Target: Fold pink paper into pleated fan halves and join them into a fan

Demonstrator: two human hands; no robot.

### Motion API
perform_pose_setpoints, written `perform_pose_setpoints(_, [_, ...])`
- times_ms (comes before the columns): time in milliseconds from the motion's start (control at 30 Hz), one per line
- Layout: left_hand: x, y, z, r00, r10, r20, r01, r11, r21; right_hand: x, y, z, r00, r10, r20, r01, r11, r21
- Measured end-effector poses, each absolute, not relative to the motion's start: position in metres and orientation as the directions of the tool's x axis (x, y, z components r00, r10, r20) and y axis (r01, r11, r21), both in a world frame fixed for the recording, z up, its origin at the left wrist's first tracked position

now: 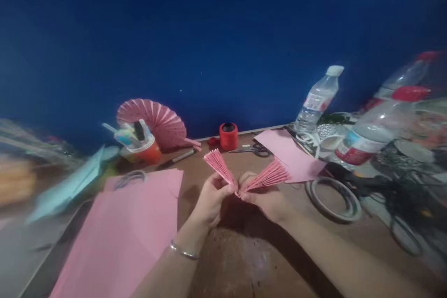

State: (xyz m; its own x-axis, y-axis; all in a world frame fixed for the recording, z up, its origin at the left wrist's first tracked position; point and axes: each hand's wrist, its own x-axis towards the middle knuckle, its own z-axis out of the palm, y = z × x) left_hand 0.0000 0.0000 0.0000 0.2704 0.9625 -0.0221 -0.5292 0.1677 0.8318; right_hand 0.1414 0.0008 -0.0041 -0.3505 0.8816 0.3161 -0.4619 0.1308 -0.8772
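Between my hands is a pleated pink paper fan, bent at its middle so that its two folded halves spread apart in a V. My left hand pinches the left half close to the bend; a silver bangle circles that wrist. My right hand grips the right half near the same bend, its fingers partly behind the paper. Beyond the hands stand a spool of red thread and a pair of scissors lying on the brown table.
A finished-looking pink folded fan leans by the blue wall, behind an orange cup of pens. Pink paper sheets lie left, another pink sheet right. Plastic bottles, a grey tape ring and dark cables crowd the right.
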Motion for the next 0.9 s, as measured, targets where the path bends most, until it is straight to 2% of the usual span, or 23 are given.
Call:
perform_pose_setpoints(133, [-0.001, 0.001, 0.003, 0.312, 0.949, -0.034, -0.511, 0.198, 0.837, 0.140, 0.001, -0.008, -0.375, 0.892, 0.253, -0.445, 0.066, -0.893])
perform_pose_setpoints(333, [-0.002, 0.003, 0.000, 0.375, 0.926, -0.043, -0.464, 0.228, 0.856, 0.141, 0.004, -0.010, -0.380, 0.921, 0.082, -0.472, -0.117, -0.874])
perform_pose_setpoints(600, [-0.002, 0.004, -0.004, 0.313, 0.950, -0.006, -0.454, 0.156, 0.877, 0.141, 0.004, -0.014, -0.331, 0.943, 0.034, -0.419, -0.114, -0.901])
perform_pose_setpoints(700, [-0.001, 0.005, -0.006, 0.241, 0.970, 0.021, -0.375, 0.074, 0.924, 0.143, 0.003, -0.019, -0.281, 0.960, -0.014, -0.385, -0.126, -0.914])
perform_pose_setpoints(800, [-0.002, 0.003, -0.007, 0.150, 0.988, 0.043, -0.230, -0.007, 0.973, 0.144, 0.003, -0.021, -0.300, 0.954, -0.003, -0.358, -0.116, -0.927])
perform_pose_setpoints(900, [-0.002, 0.001, -0.004, 0.163, 0.985, 0.059, -0.124, -0.038, 0.992, 0.144, 0.004, -0.016, -0.270, 0.963, 0.011, -0.327, -0.081, -0.942])
